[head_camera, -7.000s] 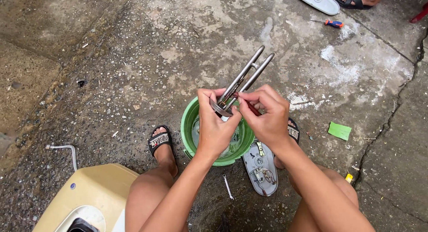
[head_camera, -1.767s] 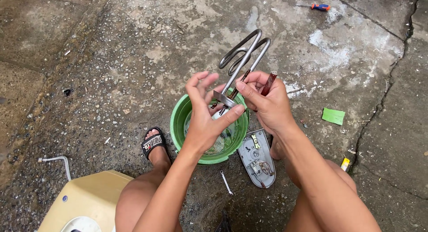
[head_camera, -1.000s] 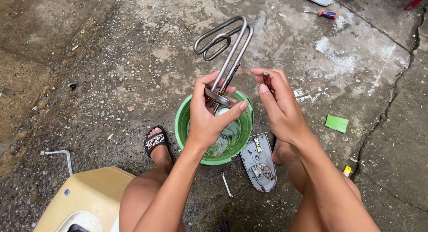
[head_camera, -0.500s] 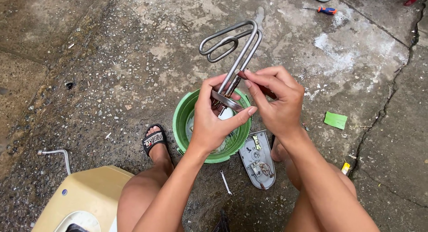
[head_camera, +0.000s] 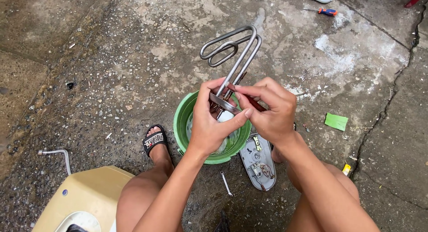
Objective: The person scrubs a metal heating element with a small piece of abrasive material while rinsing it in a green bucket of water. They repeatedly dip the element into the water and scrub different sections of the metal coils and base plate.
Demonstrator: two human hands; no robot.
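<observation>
My left hand grips the flange base of a metal heating element, whose bent silver tubes point up and away from me. My right hand pinches a thin reddish-brown rod against that flange, fingertips touching the base beside my left thumb. Both hands hover over a green plastic basin that stands on the concrete between my knees.
A grey oval cover plate with small parts lies right of the basin, a small wrench below it. A cream heater casing sits at lower left with a bent pipe. A green scrap and a screwdriver lie farther right.
The heating element swung from leaning right to pointing more upright and left. My right hand drew away from it a second ago, then came back onto the flange with the rod.
</observation>
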